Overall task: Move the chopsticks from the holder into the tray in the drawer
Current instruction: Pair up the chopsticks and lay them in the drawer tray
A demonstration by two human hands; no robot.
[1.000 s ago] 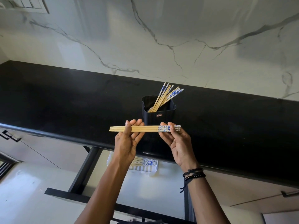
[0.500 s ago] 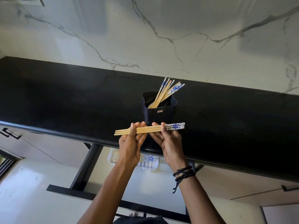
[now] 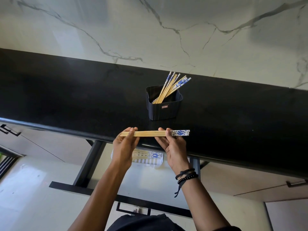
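Counter (image 3: 66, 90): chopsticks (image 3: 153, 133), left hand (image 3: 124, 150), right hand (image 3: 175, 147)

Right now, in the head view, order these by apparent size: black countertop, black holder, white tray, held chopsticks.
1. black countertop
2. black holder and white tray: similar, unranked, since the tray lies farther down, partly hidden by the left hand
3. held chopsticks: long but thin

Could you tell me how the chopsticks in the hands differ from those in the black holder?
The held bamboo chopsticks lie level and bunched, gripped by the left hand and right hand; the standing bamboo chopsticks lean fanned out in the black square holder, untouched. Both have blue-patterned ends.
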